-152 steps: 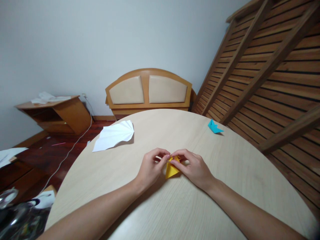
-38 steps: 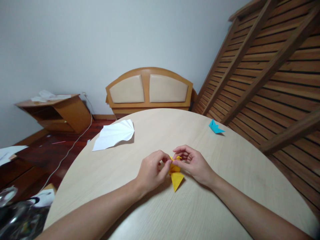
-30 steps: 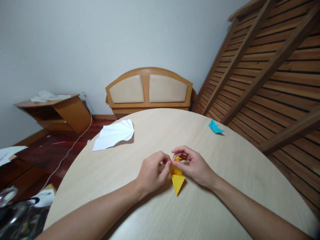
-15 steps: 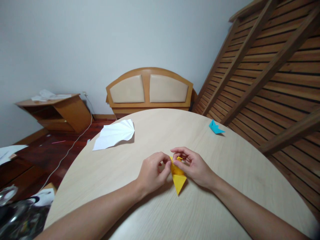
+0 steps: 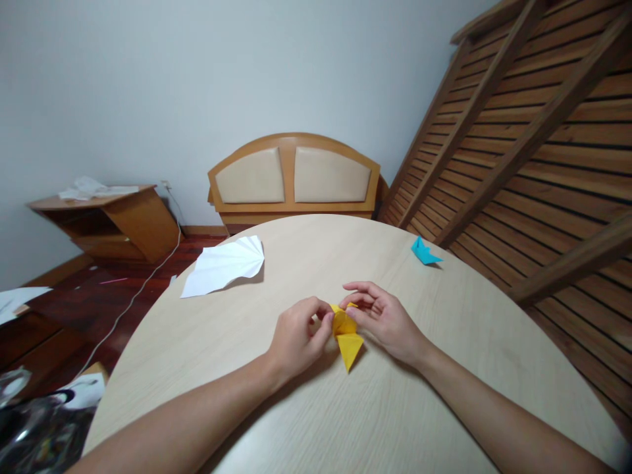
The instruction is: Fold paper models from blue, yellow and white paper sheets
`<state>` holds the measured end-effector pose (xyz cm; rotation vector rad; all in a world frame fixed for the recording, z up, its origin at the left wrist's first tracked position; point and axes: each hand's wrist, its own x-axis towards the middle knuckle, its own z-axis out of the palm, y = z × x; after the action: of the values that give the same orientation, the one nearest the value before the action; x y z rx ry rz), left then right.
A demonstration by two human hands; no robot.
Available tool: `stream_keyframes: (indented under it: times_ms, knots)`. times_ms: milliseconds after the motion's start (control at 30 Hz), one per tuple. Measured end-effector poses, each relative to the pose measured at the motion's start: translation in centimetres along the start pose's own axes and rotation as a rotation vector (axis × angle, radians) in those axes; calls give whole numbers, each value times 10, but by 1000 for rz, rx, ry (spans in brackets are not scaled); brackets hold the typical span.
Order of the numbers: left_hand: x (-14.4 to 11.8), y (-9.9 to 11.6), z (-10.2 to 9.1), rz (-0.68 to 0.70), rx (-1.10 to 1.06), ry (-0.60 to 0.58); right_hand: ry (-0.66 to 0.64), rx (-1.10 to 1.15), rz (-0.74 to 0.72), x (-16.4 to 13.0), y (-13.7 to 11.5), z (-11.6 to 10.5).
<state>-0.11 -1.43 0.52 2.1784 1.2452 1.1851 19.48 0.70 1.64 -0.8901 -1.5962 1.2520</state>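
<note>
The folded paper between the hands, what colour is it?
Yellow folded paper, seen in the head view.

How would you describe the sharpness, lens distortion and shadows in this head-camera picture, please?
Head view: the small yellow folded paper piece and both hands, left and right, are sharp; wide-angle distortion bows the round pale wooden table and splays the brown slatted wooden frame; soft, even light leaves only faint shadows beside the white pleated paper sheet and the little blue paper boat; the bottom-left corner clutter is blurred.

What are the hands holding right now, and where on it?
Both hands pinch the yellow folded paper at its upper end: left hand on its left side, right hand on its right. Its pointed lower tip is free.
</note>
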Motion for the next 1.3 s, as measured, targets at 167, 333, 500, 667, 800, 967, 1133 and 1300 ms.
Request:
stream_keyframes:
  times_ms: [167, 333, 500, 667, 800, 967, 1133, 1300]
  knots:
    - [3, -3, 0, -75, -15, -15, 89, -35, 0, 3, 3, -5]
    - [5, -6, -1, -115, -51, -18, 65, -58, -3, 5, 6, -5]
    - [9, -10, -3, -114, -67, 8, 70, -274, -23, 5, 7, -11]
    - [8, -21, 2, -175, -69, -44, 206, -190, -58, 12, 7, -19]
    - [9, -22, 6, -170, -254, -79, 223, -77, -65, 13, 8, -18]
    - [13, -18, 6, -256, -547, 43, 161, -32, -40, 9, 6, -9]
    - [16, -17, 7, -382, -823, 163, 79, -90, 2, 3, 3, 1]
    - [14, -14, 8, -428, -849, 165, 53, -53, 51, -2, 1, 12]
